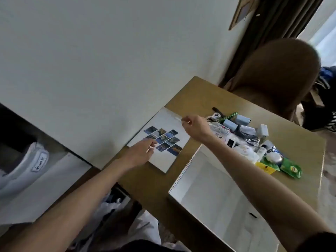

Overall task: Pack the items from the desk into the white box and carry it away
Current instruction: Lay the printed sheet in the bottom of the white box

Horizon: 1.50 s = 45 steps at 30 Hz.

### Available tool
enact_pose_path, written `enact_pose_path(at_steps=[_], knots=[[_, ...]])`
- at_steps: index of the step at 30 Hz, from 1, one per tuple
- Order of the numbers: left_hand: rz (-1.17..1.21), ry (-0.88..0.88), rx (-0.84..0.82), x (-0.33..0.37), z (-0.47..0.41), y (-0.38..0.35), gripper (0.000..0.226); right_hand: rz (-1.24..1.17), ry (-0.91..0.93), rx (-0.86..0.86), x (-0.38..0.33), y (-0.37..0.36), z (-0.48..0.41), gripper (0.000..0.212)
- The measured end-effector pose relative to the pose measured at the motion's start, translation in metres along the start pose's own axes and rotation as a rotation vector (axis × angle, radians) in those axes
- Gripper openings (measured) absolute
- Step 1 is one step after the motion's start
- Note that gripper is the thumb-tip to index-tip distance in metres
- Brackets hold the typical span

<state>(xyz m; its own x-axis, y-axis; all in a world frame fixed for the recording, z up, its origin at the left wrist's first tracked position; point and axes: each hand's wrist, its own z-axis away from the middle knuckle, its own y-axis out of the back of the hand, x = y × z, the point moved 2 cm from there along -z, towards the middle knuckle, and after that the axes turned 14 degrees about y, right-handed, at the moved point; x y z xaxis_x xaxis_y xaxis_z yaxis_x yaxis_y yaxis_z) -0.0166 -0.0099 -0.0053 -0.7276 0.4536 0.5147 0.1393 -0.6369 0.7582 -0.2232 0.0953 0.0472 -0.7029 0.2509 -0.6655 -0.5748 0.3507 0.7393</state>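
Looking down at the wooden desk (200,99), I see both my bare arms reaching forward over it. My left hand (141,151) is at the near left edge of a white board (167,120) that carries a cluster of small photo prints (163,140); its fingers are closed together in a pinch at that edge. My right hand (195,127) is at the far right edge of the same board, thumb and forefinger also pressed together on the edge. The board lies flat on the desk, beside the wall. The white box (218,193) stands open on the desk just beside the board, under my right forearm. To the right of the board there is a pile of small items (254,140): white cables, grey-blue rolls, a white adapter, plastic wrappers and green packets. A brown chair (276,73) stands behind the desk.
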Motion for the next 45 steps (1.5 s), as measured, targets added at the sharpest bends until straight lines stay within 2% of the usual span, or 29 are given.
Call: enact_pose_path(at_steps=[3, 6, 8, 12, 18, 21, 24, 26, 28, 30, 32, 34, 36, 39, 42, 45], knots=[[-0.23, -0.015, -0.057, -0.006, -0.035, -0.004, 0.053, 0.093, -0.157, -0.14, 0.024, -0.023, -0.03, 0.031], [-0.516, -0.049, -0.166, -0.019, -0.064, -0.019, 0.089, 0.16, -0.261, -0.316, 0.051, -0.049, -0.055, 0.046], [-0.565, -0.046, -0.231, -0.031, -0.077, -0.027, 0.102, 0.239, -0.306, -0.385, 0.07, -0.065, -0.071, 0.058], [-0.547, -0.091, -0.247, -0.046, -0.085, -0.033, 0.102, 0.422, -0.323, -0.451, 0.091, -0.093, -0.08, 0.074], [-0.48, -0.096, -0.207, -0.062, -0.092, -0.046, 0.101, 0.475, -0.333, -0.38, 0.112, -0.094, -0.101, 0.089], [-0.434, -0.134, -0.212, -0.073, -0.096, -0.05, 0.102, 0.435, -0.395, -0.375, 0.122, -0.089, -0.113, 0.082], [-0.407, -0.177, -0.211, -0.074, -0.099, -0.043, 0.1, 0.342, -0.424, -0.387, 0.118, -0.077, -0.119, 0.043], [-0.347, -0.181, -0.147, -0.068, -0.098, -0.037, 0.087, 0.239, -0.393, -0.386, 0.11, -0.07, -0.117, 0.037], [-0.262, -0.161, -0.035, -0.055, -0.097, -0.026, 0.066, 0.062, -0.374, -0.327, 0.098, -0.058, -0.109, 0.031], [-0.157, -0.102, 0.103, -0.041, -0.096, -0.012, 0.057, -0.187, -0.368, -0.198, 0.082, -0.039, -0.095, 0.027], [-0.13, -0.095, 0.228, -0.024, -0.092, 0.008, 0.063, -0.348, -0.334, -0.058, 0.058, -0.011, -0.076, 0.026], [-0.045, -0.113, 0.316, -0.004, -0.086, 0.035, 0.077, -0.409, -0.262, 0.051, 0.032, 0.023, -0.059, 0.027], [0.133, -0.108, 0.283, 0.021, -0.077, 0.065, 0.087, -0.459, -0.183, 0.181, 0.005, 0.059, -0.039, 0.028], [0.175, -0.161, 0.28, 0.068, -0.064, 0.108, 0.076, -0.469, -0.113, 0.394, -0.026, 0.115, 0.0, 0.025], [0.167, -0.351, 0.36, 0.124, -0.042, 0.146, 0.059, -0.494, -0.049, 0.582, -0.046, 0.164, 0.048, 0.025], [0.136, -0.54, 0.235, 0.175, -0.016, 0.162, 0.047, -0.554, -0.011, 0.704, -0.057, 0.195, 0.101, 0.028]])
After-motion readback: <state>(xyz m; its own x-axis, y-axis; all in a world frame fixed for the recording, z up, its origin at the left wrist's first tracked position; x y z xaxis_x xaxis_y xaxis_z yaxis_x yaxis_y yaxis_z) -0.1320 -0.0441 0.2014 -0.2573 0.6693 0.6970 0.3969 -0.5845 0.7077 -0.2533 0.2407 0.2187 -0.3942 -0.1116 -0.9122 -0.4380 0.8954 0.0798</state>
